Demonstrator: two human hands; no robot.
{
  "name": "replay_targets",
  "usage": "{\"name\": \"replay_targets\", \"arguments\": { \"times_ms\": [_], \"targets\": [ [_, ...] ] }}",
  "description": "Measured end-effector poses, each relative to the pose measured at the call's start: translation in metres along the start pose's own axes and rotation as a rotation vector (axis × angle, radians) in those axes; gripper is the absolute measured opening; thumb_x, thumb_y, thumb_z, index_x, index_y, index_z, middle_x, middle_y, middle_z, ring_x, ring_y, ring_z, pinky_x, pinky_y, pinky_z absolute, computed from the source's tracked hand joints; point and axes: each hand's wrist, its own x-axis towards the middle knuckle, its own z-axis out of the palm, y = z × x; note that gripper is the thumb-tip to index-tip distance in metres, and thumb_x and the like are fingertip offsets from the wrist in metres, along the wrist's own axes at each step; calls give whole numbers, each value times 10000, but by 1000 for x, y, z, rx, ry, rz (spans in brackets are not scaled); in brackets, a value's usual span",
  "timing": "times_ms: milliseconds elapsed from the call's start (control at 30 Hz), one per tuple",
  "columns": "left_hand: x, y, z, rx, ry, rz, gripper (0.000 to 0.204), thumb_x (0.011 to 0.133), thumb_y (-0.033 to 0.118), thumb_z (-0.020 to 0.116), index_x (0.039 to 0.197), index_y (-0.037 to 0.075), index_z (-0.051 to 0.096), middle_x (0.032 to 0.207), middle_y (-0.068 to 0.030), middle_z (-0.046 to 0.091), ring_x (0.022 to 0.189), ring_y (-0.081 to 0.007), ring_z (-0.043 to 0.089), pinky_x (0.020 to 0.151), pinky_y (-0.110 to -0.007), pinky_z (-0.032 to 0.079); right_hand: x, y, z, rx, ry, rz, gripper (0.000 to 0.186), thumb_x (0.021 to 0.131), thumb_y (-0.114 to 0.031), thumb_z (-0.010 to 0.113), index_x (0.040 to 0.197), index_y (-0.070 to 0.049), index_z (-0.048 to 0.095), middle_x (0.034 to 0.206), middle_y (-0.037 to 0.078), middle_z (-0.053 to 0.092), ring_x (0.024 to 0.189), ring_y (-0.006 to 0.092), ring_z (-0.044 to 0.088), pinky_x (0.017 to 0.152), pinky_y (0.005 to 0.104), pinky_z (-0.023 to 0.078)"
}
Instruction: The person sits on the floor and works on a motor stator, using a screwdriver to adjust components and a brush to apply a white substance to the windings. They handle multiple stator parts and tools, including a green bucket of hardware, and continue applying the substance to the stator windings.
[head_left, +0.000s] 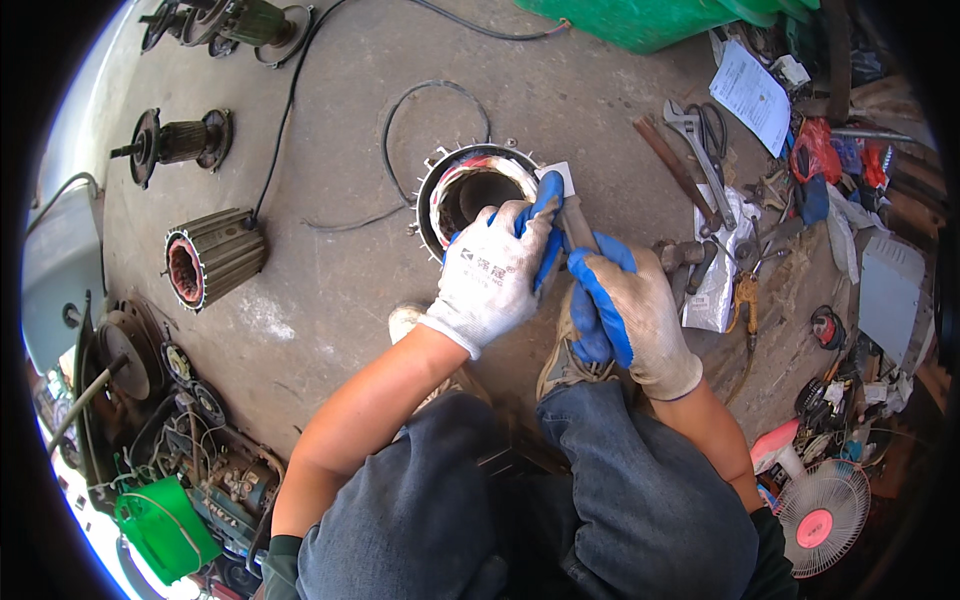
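Note:
A motor stator [428, 218] stands upright on the concrete floor in front of my feet, with pale and reddish windings around its dark bore. My left hand [492, 268], in a white glove with blue palm and fingers, reaches over its near right rim. Its fingers are pressed around the upper part of a flat grey tool [577, 222] with a pale, squared end. My right hand [632, 305], gloved the same way, is closed around the tool's lower part. The tool slants up to the stator's right rim; whether it touches is hidden by the left hand.
Another stator [232, 258] lies at left, below a rotor [182, 142]. A black cable [290, 110] crosses the floor. At right are an adjustable wrench [708, 165], a wooden handle [678, 170] and a paper sheet [750, 98]. A fan [835, 510] stands lower right, a green bucket [165, 525] lower left.

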Motion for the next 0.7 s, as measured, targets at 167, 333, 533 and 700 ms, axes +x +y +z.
{"name": "replay_targets", "arguments": {
  "times_ms": [167,333,533,700],
  "targets": [
    [1,3,-2,-26,10,-27,772,848,168,735,1563,52,468,1237,-216,621,1060,-377,636,880,-476,569,0,0,3,-5,13,29,250,1068,-253,609,1019,-12,659,632,43,597,481,110,555,435,246,430],
    [1,5,-2,-10,19,-48,944,785,167,785,1639,107,387,1242,-189,629,1087,-387,649,916,-469,562,1,5,10,-27,30,-7,255,1090,-240,571,1073,3,646,645,59,613,481,114,563,439,244,443],
    [4,7,-4,18,-15,-58,909,819,228,773,1640,136,394,1232,-204,627,1072,-395,644,908,-479,558,8,22,13,63,11,-68,242,1093,-223,558,986,-21,637,687,53,635,537,114,613,463,275,507],
    [4,6,-1,45,-20,-11,880,855,321,770,1641,183,397,1219,-202,627,1025,-382,646,856,-481,566,32,31,5,345,0,-131,255,1099,-183,562,1154,46,659,683,52,580,516,114,565,465,269,462]
  ]
}}
